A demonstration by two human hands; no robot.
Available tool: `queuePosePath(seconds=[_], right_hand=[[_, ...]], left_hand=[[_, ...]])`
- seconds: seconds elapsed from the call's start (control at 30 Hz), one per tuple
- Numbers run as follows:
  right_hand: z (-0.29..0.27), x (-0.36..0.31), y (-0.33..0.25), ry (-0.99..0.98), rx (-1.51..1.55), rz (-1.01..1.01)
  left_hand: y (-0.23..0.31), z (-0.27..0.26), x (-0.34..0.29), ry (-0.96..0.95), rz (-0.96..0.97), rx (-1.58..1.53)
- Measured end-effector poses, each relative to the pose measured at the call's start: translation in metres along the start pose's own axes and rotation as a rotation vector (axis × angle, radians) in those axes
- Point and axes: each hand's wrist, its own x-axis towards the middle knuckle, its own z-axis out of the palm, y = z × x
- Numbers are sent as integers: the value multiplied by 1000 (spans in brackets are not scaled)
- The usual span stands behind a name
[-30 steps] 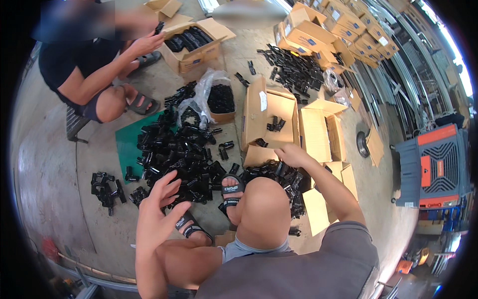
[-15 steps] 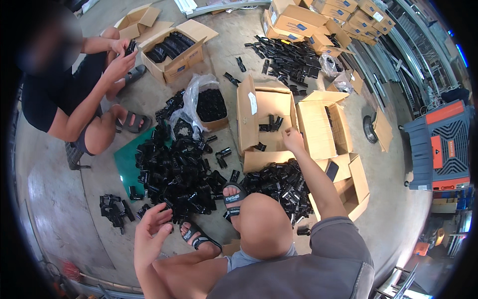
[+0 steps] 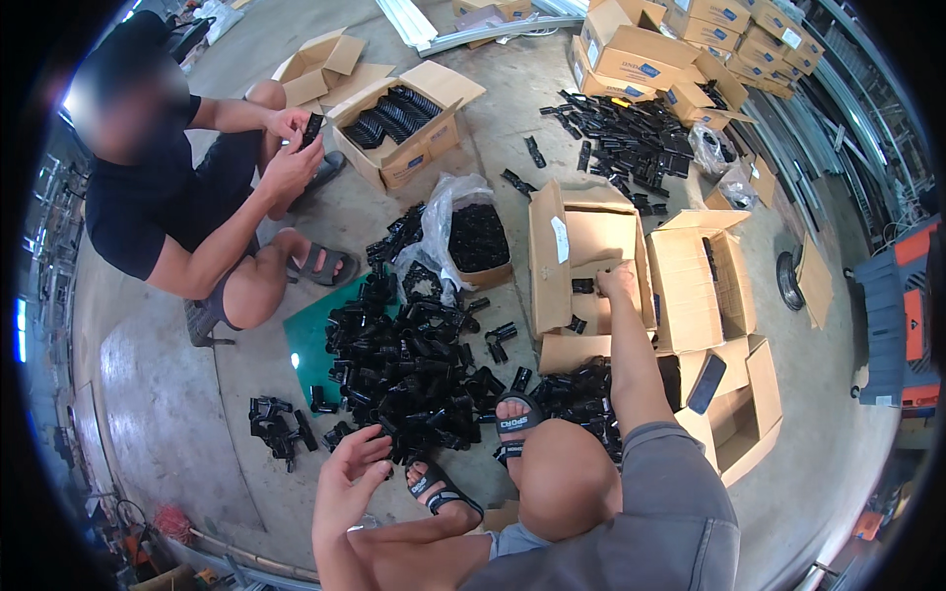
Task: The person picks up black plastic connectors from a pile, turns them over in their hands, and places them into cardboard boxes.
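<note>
My right hand (image 3: 618,281) reaches into an open cardboard box (image 3: 598,236). Its fingers are curled down and closed; what they hold is hidden under the hand. Right beside it in the box lies a short black tubular fitting (image 3: 583,286), and another black fitting (image 3: 576,324) sits nearer the front flap. My left hand (image 3: 353,478) hangs in the air with fingers apart and nothing in it. Just beyond it is a large heap of black fittings (image 3: 404,364), partly on a green sheet (image 3: 307,345).
A co-worker (image 3: 197,207) squats at the left, handling a black part. Around me stand a box of stacked black parts (image 3: 409,153), a bag-lined box (image 3: 483,246) and more cartons (image 3: 700,281). A phone (image 3: 707,384) lies on a flap. A grey-orange case (image 3: 897,315) is far right.
The view has swung, so the scene sits farther right and lower. My right hand has moved from the box's right side in over the fittings. The left hand keeps its open pose.
</note>
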Motion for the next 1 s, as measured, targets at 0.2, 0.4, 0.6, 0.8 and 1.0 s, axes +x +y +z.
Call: queuePosePath(seconds=[0.2,0.4,0.6,0.8,1.0], right_hand=[[-6,-19,46,-41,150,-282],[-34,-38,77,-265,791,-219],[-118,-177,24,-762,1299,-397],[-179,-335,-36,-1203,1189,-616],[-135,-467,-89,-1505,1127,-456]], left_hand=[[0,6,-1,-42,35,5],[4,18,-6,-70,98,6],[3,25,-20,-14,240,108],[29,68,-8,102,597,218],[22,61,-12,411,836,34]])
